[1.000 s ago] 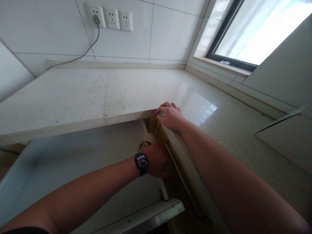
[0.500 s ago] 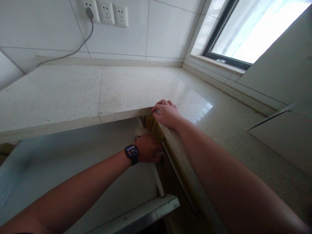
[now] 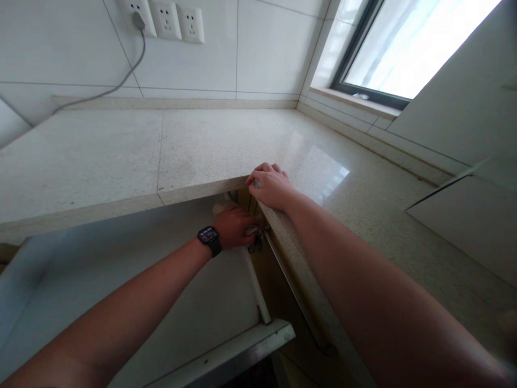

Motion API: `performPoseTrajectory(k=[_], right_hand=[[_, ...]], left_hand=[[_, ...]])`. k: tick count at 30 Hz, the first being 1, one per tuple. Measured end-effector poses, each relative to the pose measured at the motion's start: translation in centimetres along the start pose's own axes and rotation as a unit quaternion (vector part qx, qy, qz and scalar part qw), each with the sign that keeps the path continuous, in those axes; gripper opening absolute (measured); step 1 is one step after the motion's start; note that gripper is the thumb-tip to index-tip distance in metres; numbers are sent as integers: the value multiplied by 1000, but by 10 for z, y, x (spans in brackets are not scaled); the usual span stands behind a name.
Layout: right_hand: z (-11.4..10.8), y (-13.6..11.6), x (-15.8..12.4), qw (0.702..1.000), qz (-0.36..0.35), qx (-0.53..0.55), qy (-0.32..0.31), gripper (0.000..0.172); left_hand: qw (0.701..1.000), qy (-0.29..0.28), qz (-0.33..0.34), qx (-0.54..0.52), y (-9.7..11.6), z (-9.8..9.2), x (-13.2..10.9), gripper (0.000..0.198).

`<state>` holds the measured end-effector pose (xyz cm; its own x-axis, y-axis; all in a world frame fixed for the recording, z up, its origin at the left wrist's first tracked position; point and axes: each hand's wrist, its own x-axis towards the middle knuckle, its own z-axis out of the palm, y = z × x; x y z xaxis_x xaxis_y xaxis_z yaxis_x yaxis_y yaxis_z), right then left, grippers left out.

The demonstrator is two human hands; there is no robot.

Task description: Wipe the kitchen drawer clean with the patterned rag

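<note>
My left hand (image 3: 236,226), with a black watch (image 3: 208,235) on its wrist, reaches into the open drawer (image 3: 202,302) at its back right corner. It is closed round a pale cloth (image 3: 220,207), part of which sticks out behind the knuckles. The fingers press towards the yellowish cabinet side (image 3: 258,264) beside the drawer; what exactly they touch is partly hidden. My right hand (image 3: 269,184) lies on the inner corner of the speckled countertop (image 3: 210,140), palm down, with its fingers resting over the stone.
A metal bar handle (image 3: 294,291) runs along the cabinet front under the right counter edge. The drawer's front panel (image 3: 242,350) juts out below. On the tiled wall are several sockets (image 3: 165,20), one with a grey cable (image 3: 121,83). A window (image 3: 388,59) stands at upper right.
My left hand has shifted back and slightly up along the drawer's right side with the cloth. My right hand stays on the counter corner; the view has moved slightly.
</note>
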<state>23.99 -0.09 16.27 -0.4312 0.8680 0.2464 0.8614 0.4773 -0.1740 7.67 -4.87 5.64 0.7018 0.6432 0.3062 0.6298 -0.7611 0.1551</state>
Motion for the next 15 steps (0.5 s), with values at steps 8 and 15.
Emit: performPoseTrajectory(k=[8, 15], right_hand=[[0, 0, 0, 1000, 1, 9, 1, 24], [0, 1, 0, 1000, -3, 14, 1, 25]], left_hand=[[998, -23, 49, -22, 41, 2, -11, 23], [992, -17, 108, -63, 84, 1, -24, 19]])
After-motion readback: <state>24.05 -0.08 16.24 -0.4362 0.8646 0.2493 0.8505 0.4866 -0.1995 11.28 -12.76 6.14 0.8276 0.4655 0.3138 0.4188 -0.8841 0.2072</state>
